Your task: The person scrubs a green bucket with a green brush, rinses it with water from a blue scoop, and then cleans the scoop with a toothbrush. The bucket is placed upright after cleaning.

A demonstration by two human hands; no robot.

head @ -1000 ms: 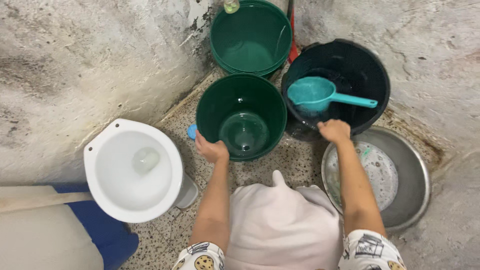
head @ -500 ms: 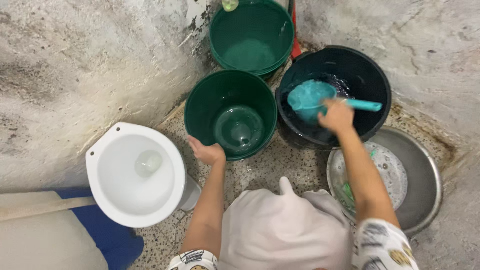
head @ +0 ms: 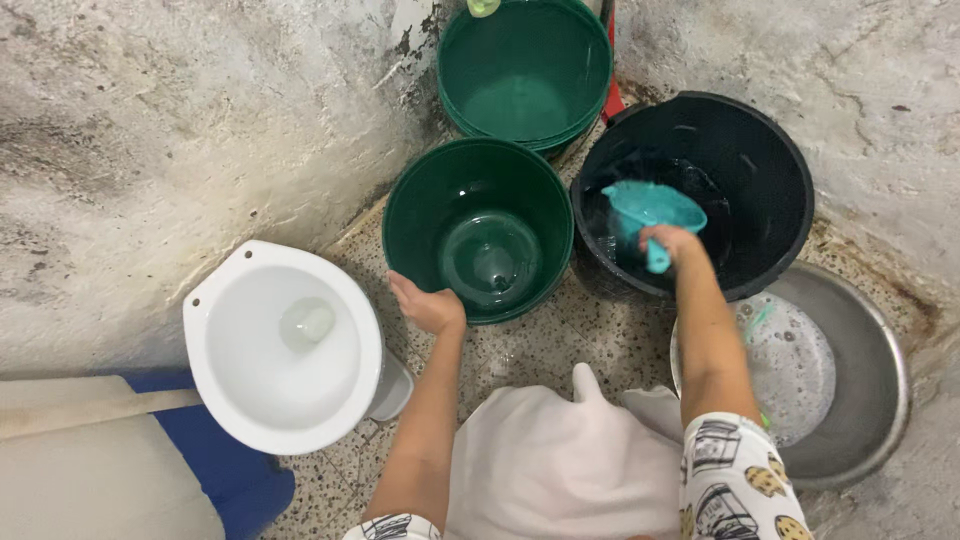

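1. Two buckets side by side on the speckled floor (head: 560, 345): black bucket (head: 770, 240) to the right, holding dark water; green bucket (head: 415, 235) just left of it, rims almost touching, only a shallow pool at the bottom.
2. Farther back, against the wall corner, a second green bucket (head: 470, 80); at the right, a steel basin (head: 870, 400) with soapy water; at the left, a white toilet bowl (head: 225, 400).
3. Inside the black bucket, low over the water, a teal dipper (head: 650, 205): cup toward the far side, handle running back toward the body, long axis roughly near-to-far.
4. Right hand (head: 672, 243) closed around that handle, fingers wrapped tight, clearly the nearer hand to the dipper.
5. Left hand (head: 428, 305) on the near-left rim of the green bucket, fingers curled over the edge, thumb outside.
6. Green bucket's mouth directly left of the dipper, across the two adjoining rims.
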